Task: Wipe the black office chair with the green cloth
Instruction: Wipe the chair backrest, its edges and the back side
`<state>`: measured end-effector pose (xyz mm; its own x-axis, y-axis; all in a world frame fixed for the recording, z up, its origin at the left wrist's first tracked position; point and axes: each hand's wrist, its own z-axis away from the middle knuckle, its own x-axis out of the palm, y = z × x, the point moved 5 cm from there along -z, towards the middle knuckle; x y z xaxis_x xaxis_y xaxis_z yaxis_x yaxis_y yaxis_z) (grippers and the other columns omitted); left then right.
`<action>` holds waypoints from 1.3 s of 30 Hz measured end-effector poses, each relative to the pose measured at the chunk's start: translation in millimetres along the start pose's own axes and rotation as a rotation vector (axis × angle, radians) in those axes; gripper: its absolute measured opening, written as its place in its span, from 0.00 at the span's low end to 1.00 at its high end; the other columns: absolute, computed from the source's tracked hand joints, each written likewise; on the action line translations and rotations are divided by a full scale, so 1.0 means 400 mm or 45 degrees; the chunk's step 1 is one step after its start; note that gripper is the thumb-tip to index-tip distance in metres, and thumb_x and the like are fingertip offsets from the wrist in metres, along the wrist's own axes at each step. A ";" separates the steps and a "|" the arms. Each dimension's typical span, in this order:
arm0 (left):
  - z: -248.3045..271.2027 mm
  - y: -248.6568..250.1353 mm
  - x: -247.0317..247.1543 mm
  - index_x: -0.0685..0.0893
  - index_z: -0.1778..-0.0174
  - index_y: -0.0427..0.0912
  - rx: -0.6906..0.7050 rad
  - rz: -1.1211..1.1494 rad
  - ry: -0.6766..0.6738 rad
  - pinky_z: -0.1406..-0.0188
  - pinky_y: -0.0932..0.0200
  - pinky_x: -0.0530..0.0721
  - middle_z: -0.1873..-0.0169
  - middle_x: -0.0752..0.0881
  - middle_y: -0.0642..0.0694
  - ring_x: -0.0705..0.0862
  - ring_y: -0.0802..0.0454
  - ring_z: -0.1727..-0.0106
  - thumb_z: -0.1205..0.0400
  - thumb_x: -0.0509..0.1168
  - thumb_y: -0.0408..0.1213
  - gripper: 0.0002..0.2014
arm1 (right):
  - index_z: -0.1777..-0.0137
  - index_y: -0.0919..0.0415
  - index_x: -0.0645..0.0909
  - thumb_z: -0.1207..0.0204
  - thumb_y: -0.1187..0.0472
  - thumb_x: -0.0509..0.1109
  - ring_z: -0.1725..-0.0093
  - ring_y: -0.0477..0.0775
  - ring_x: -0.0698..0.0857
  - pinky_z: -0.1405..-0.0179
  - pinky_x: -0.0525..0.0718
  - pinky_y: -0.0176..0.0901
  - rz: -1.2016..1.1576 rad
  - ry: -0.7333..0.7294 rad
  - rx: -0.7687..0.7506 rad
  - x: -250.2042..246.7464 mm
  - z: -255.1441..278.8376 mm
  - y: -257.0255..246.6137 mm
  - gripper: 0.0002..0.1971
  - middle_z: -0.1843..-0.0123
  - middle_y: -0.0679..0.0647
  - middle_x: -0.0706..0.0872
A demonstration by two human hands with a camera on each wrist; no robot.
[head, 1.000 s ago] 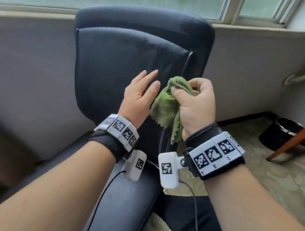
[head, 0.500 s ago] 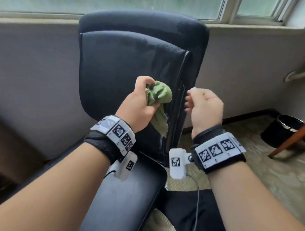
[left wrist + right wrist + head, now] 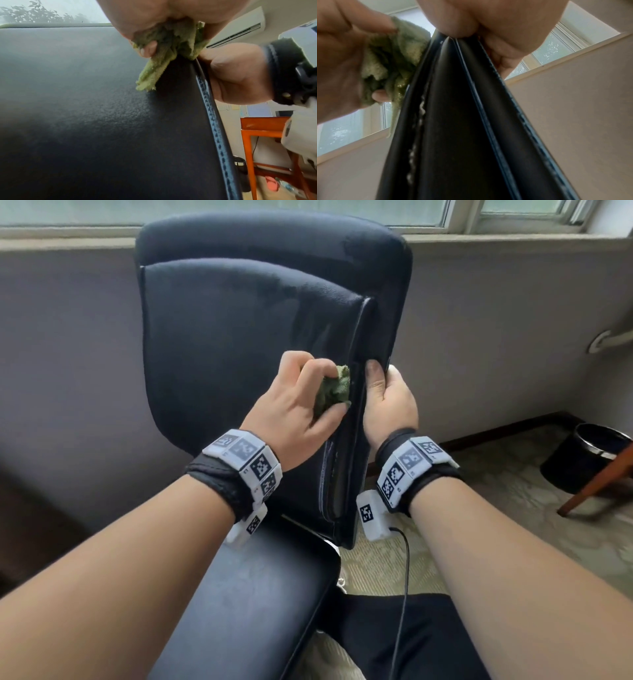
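Note:
The black office chair [image 3: 239, 330] stands before me, its backrest facing me and its seat [image 3: 260, 594] below. My left hand [image 3: 308, 402] grips the bunched green cloth [image 3: 334, 390] and holds it against the right side of the backrest front. A tail of the green cloth [image 3: 154, 73] hangs onto the chair surface [image 3: 85, 108]. My right hand [image 3: 387, 402] grips the backrest's right edge, thumb in front and fingers behind. From the right wrist, the chair edge [image 3: 462, 121] runs upward between my right hand [image 3: 479, 24] and the cloth [image 3: 393, 60].
A grey wall and window sill [image 3: 513, 241] lie behind the chair. A black waste bin [image 3: 585, 457] and a wooden furniture leg [image 3: 596, 484] stand on the patterned carpet at the right. A wooden frame [image 3: 267, 148] shows in the left wrist view.
The cloth passed from my right hand to my left. The left hand carried it to the backrest's right side. My right hand then moved in and took hold of the backrest edge.

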<state>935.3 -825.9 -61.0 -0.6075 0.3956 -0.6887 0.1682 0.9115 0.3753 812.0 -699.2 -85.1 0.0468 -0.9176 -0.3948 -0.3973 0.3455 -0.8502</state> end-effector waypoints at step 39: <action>0.215 -0.056 0.138 0.80 0.47 0.46 -0.315 -0.067 -0.079 0.55 0.43 0.85 0.52 0.82 0.54 0.83 0.45 0.56 0.16 0.70 0.41 0.07 | 0.33 0.54 0.78 0.10 0.38 0.48 0.56 0.46 0.79 0.48 0.72 0.43 -0.051 -0.108 0.120 0.053 0.099 0.118 0.25 0.59 0.36 0.77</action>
<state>964.7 -814.8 -160.8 -0.5604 0.3614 -0.7452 -0.0623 0.8788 0.4731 830.6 -694.6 -147.4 0.1397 -0.9125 -0.3845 -0.3056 0.3296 -0.8933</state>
